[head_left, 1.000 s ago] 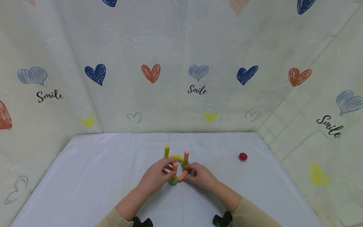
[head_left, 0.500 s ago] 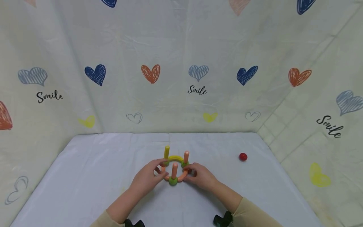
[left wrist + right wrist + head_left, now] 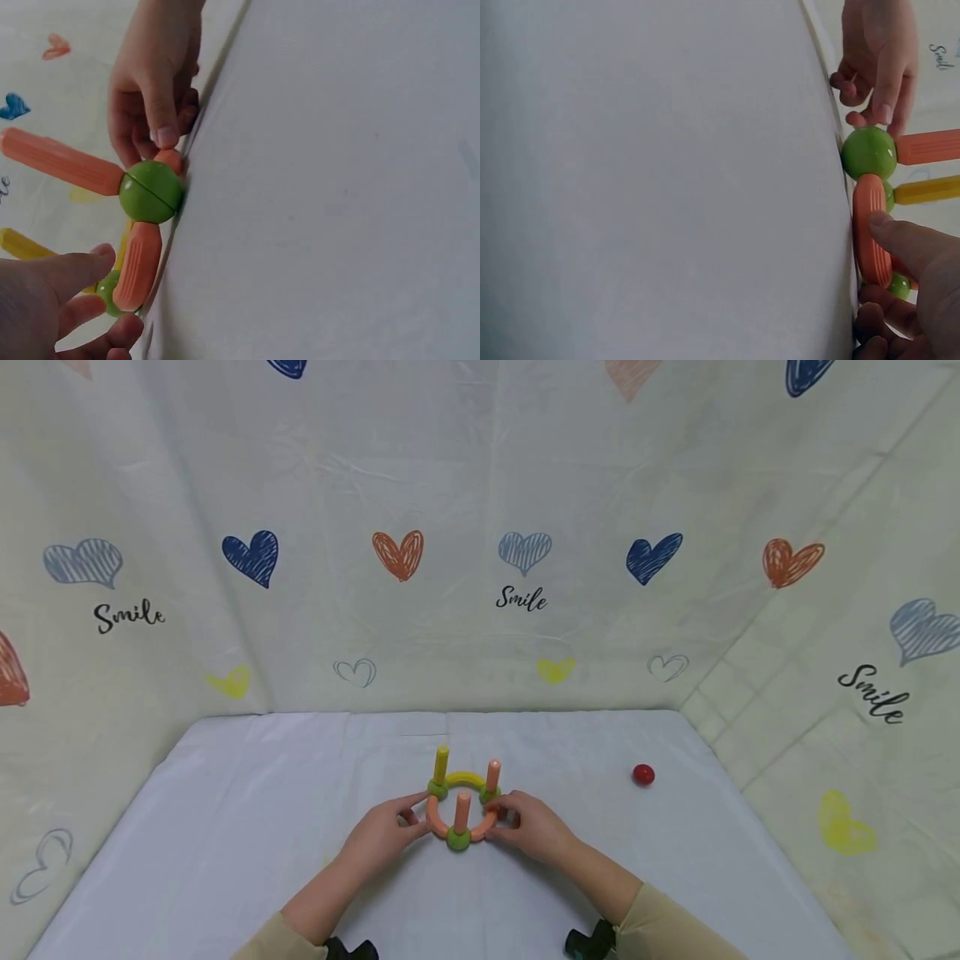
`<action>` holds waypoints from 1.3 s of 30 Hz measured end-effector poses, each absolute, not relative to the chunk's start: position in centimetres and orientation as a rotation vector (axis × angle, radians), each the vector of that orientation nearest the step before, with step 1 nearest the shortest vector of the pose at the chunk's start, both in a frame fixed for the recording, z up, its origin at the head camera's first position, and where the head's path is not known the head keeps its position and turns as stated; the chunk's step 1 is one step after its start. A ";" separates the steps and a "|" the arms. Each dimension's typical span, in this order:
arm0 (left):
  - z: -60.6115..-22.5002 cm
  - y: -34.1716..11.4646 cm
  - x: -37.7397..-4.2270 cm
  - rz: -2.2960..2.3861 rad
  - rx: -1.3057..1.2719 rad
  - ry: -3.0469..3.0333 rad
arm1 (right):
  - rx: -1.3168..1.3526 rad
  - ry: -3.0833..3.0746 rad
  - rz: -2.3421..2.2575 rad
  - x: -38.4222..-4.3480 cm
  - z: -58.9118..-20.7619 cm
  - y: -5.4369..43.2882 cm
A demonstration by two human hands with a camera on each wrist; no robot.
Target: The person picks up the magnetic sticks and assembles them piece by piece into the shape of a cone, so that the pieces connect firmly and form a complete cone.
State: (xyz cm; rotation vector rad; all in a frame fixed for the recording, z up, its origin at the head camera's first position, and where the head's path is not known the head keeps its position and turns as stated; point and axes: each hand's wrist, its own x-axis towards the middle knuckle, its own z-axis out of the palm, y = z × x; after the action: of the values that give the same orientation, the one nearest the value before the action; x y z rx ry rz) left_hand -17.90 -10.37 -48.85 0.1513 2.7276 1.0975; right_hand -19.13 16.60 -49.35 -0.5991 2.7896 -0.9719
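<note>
A toy ring of curved rods joined by green balls [image 3: 458, 841] sits on the white-covered table. Its back piece is a yellow curved rod [image 3: 467, 778]; orange curved rods form the sides. From the balls rise a yellow straight rod [image 3: 441, 765] and two orange straight rods [image 3: 462, 814]. My right hand [image 3: 536, 831] pinches the right orange curved rod [image 3: 870, 225], thumb on its near side. At the ring's left, my left hand [image 3: 381, 835] has thumb and fingers spread apart, fingertips right beside the left orange curved rod [image 3: 139, 266].
A red ball [image 3: 642, 774] lies at the back right of the table [image 3: 247, 827]. A hanging cloth [image 3: 450, 468] printed with hearts and "Smile" stands behind and at both sides. Black wrist devices [image 3: 590, 939] show at the sleeves.
My left hand has moved left from the front upright rod to the outside of the ring, uncovering the left curved rod and back left ball. The right hand and ring stay in place.
</note>
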 end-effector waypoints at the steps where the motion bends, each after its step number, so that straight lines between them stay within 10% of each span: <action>1: -49.0 -10.3 -18.0 1.098 0.144 2.723 | -0.597 2.790 -0.971 -19.1 -49.4 16.6; 39: -49.1 -9.2 -18.1 1.106 0.038 2.724 | -0.230 2.863 -1.116 -19.5 -47.1 21.2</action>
State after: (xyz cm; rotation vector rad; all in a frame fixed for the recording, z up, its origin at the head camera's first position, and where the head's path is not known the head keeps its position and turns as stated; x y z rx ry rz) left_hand -18.08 -9.18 -49.14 0.0383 2.7244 1.1056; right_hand -19.55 21.16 -47.12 -0.2304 2.8631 -1.1165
